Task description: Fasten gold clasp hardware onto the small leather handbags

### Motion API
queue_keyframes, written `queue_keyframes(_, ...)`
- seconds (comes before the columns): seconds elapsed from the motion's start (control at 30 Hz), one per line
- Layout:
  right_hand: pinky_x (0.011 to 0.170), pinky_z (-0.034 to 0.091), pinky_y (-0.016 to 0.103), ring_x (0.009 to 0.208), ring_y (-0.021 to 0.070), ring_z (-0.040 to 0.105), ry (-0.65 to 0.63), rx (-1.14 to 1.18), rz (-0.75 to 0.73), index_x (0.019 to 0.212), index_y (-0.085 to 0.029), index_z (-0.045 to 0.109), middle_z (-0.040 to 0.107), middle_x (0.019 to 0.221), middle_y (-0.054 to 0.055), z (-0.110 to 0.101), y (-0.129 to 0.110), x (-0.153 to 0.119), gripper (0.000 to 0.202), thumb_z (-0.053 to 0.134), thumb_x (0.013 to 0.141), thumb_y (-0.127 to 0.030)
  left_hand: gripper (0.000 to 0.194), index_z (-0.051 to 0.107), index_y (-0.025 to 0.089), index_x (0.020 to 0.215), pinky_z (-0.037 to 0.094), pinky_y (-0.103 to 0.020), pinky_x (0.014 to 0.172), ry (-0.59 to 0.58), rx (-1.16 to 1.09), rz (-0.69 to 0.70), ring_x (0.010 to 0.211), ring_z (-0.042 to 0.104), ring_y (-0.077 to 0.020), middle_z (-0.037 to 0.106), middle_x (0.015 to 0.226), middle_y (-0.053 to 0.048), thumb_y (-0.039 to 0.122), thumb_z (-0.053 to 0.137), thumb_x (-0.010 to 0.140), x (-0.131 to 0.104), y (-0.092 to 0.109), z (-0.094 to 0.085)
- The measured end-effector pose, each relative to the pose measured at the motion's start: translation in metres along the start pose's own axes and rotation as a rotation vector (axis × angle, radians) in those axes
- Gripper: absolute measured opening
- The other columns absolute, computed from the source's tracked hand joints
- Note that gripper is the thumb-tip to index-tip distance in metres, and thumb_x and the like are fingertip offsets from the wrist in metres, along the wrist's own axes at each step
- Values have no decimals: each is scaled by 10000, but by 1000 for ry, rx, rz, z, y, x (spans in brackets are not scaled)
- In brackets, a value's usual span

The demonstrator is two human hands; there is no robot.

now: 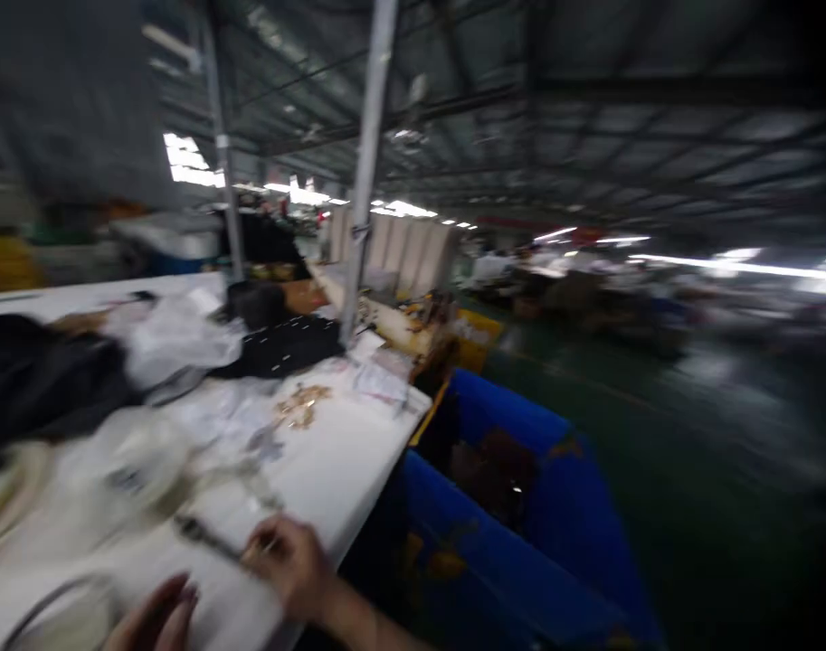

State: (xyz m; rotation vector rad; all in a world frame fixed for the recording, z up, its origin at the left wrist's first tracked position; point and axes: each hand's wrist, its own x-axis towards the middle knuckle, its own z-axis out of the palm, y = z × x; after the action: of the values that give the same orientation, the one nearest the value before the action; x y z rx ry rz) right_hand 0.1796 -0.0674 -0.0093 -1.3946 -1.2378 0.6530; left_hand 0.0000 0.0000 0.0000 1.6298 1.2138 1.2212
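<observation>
Strip point(211, 539), dark and narrow, slants over the white table point(345, 466), its near end apparently pinched between nearly closed fingers of the right hand point(294, 565), though blur veils the grip. Half-curled, the left hand point(158, 622) sits just apart; whether it holds anything cannot be told. A firm pinch, free end clear of the plastic point(145, 452), would serve best.

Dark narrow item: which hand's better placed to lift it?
Right, probably: the right hand meets the dark narrow item at one end; the left hand is apart from it. Grip blurred.
</observation>
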Motion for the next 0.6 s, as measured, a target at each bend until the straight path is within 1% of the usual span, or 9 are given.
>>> queue_keyframes(0.07, 879, 672, 368, 982, 231, 774, -55, 107, 41, 1238, -220, 746, 806, 1101, 73, 34, 25, 3, 362, 697, 1137, -563, 440, 796, 349, 1317, 649, -499, 1107, 120, 81, -54, 1182, 792, -342, 818, 1273, -48, 692, 723, 1052, -21, -18, -53)
queue_keyframes(0.1, 884, 659, 354, 984, 235, 780, -51, 133, 56, 1226, -222, 746, 810, 1072, 75, 45, 37, 4, 361, 705, 1129, -567, 424, 788, 324, 1345, 625, -521, 1133, 153, 79, -30, 1190, 785, -350, 809, 1316, -65, 642, 729, 1070, -28, -23, -72)
queue_keyframes(0.17, 913, 651, 357, 1024, 250, 792, -31, 117, 48, 1236, -226, 748, 819, 1112, 84, 57, 52, 3, 331, 721, 1123, -536, 352, 764, 294, 1372, 589, -536, 1160, 237, 164, 34, 1232, 758, -350, 779, 1380, -90, 531, 726, 1114, -34, -30, -102)
queue_keyframes(0.23, 931, 655, 371, 1048, 259, 794, -21, 55, -14, 1244, -231, 751, 819, 1159, 96, 57, 54, 1, 269, 710, 1136, -474, 297, 747, 283, 1371, 542, -563, 1210, 296, 296, 93, 1312, 714, -362, 752, 1394, -104, 463, 705, 1139, -37, -37, -125)
queue_keyframes(0.3, 950, 654, 392, 1062, 260, 784, -43, -29, -135, 1276, -243, 749, 810, 1188, 102, 56, 42, -5, 199, 678, 1154, -383, 329, 722, 270, 1416, 516, -596, 1234, 274, 406, 107, 1381, 665, -388, 712, 1434, -128, 428, 719, 1127, -41, -47, -144)
queue_keyframes(0.37, 991, 649, 416, 1111, 264, 772, -168, -88, -295, 1337, -257, 727, 801, 1225, 105, 65, 20, -13, 199, 646, 1157, -278, 408, 696, 248, 1465, 512, -629, 1230, 241, 487, 103, 1394, 638, -416, 676, 1463, -157, 404, 750, 1092, -46, -62, -157)
queue_keyframes(0.43, 1052, 641, 453, 1189, 277, 761, -366, -138, -444, 1386, -257, 690, 802, 1293, 112, 83, -3, -23, 258, 623, 1145, -192, 501, 665, 232, 1529, 505, -660, 1228, 209, 566, 96, 1409, 616, -444, 645, 1506, -181, 385, 761, 1061, -50, -77, -166)
queue_keyframes(0.5, 1058, 640, 495, 1223, 301, 749, -520, -238, -519, 1391, -243, 659, 793, 1396, 123, 106, -23, -30, 272, 612, 1137, -158, 581, 628, 237, 1600, 480, -697, 1233, 148, 648, 80, 1462, 577, -474, 598, 1588, -196, 381, 752, 1050, -49, -87, -174)
queue_keyframes(0.6, 959, 648, 541, 1155, 343, 728, -590, -469, -545, 1347, -217, 652, 730, 1557, 162, 136, -40, -34, 245, 615, 1116, -143, 514, 670, 294, 1565, 441, -732, 1232, -17, 711, 54, 1546, 508, -486, 540, 1680, -172, 369, 722, 1059, -38, -90, -185)
